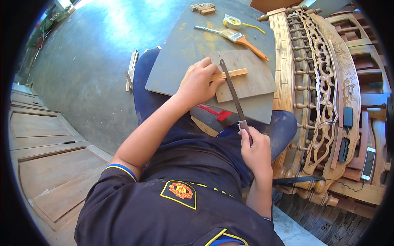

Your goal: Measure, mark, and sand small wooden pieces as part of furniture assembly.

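Note:
My left hand (200,81) is closed on one end of a small wooden strip (237,73), holding it over a flat wooden board (251,84). My right hand (256,148) grips the brown handle of a long, narrow, dark-bladed tool (234,91), with a small hole near its tip. The blade lies across the strip, just beside my left fingers. Whether it is a file or a saw, I cannot tell. The board rests on a grey worktable (174,61) over my lap.
On the table's far side are an orange-handled paintbrush (242,39), a yellow tape roll (232,22) and wooden blocks (203,8). Carved wooden furniture (318,82) stands close on the right, with a white phone (368,164) on it. Wooden panels (45,156) lie at left.

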{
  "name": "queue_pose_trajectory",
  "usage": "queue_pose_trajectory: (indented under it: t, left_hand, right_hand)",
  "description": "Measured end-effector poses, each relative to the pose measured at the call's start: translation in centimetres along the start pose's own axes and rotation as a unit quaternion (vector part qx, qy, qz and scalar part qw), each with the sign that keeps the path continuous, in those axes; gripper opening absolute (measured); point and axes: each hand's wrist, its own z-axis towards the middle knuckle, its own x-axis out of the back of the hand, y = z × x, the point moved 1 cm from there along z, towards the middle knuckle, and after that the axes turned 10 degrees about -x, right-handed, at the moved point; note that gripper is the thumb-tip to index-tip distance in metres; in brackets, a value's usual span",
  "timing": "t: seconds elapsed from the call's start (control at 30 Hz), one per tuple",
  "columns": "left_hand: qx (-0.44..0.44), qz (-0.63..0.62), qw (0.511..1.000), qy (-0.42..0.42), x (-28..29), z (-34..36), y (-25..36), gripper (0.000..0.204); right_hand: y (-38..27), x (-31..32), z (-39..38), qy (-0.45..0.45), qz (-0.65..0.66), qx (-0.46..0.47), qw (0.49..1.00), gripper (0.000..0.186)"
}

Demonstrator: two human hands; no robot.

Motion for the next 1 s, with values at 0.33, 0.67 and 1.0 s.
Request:
queue_pose_trajectory:
  t: [0.33,0.67,1.0]
  left_hand:
    - [0.021,0.000,1.000,-0.006,0.0,0.0,0.3,0.022]
    - [-0.001,0.006,1.000,-0.025,0.9,0.3,-0.7,0.021]
    - [0.019,0.031,0.999,-0.001,0.2,0.0,0.2,0.021]
  right_hand:
    - [-0.4,-1.5,3.5,0.041,-0.015,0.077,0.996,0.017]
    - [0.2,0.3,1.9,0.010,-0.007,0.067,0.998,0.017]
    - [1.4,0.0,-0.3,0.028,0.034,0.070,0.997,0.020]
